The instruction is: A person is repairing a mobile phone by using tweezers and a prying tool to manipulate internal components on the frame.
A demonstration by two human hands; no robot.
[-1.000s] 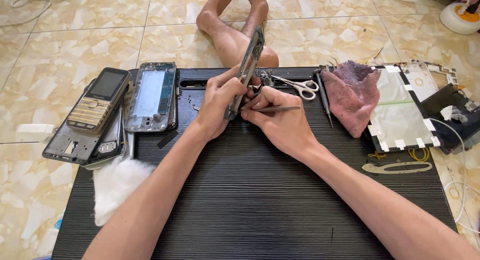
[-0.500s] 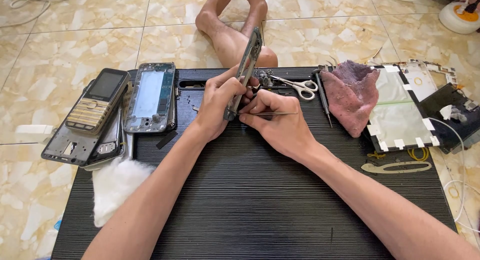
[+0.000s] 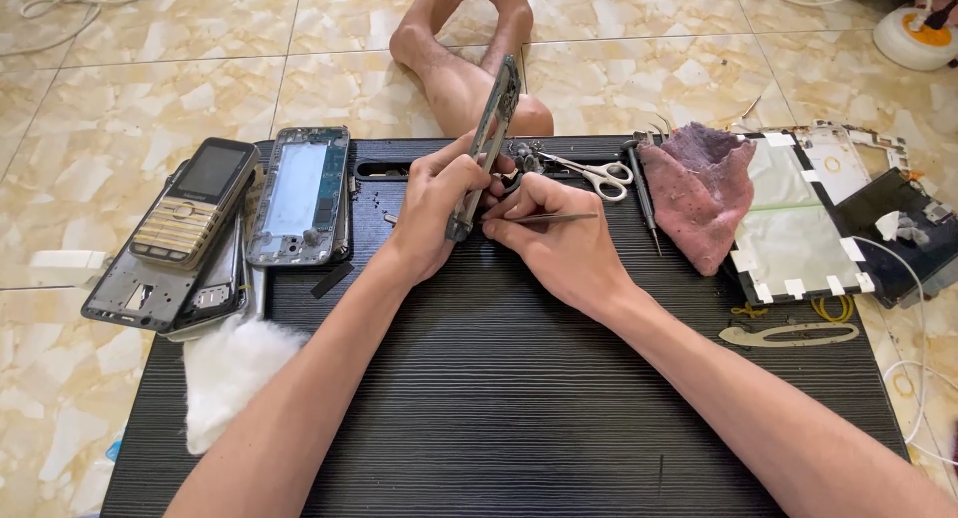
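Far left of the left hand, a gold-keyed phone (image 3: 195,204) lies on grey metal plates (image 3: 165,283), with white cotton (image 3: 230,373) below them. Just left of that hand rests a bare frame (image 3: 299,194) with a pale glassy middle. The left hand (image 3: 434,214) has its grip pinched on a thin phone frame (image 3: 486,149), held on edge and tilted, its low end at the ribbed black table (image 3: 499,398). Touching it, the right hand (image 3: 564,244) has its grip pressed together around slim metal tweezers (image 3: 544,219), whose tip is at the frame's lower part. Right of this hand lie steel scissors (image 3: 589,171), a thin dark screwdriver (image 3: 644,194), a fuzzy mauve cloth (image 3: 704,189) and a flat silvery panel (image 3: 793,224) with white tape tabs.
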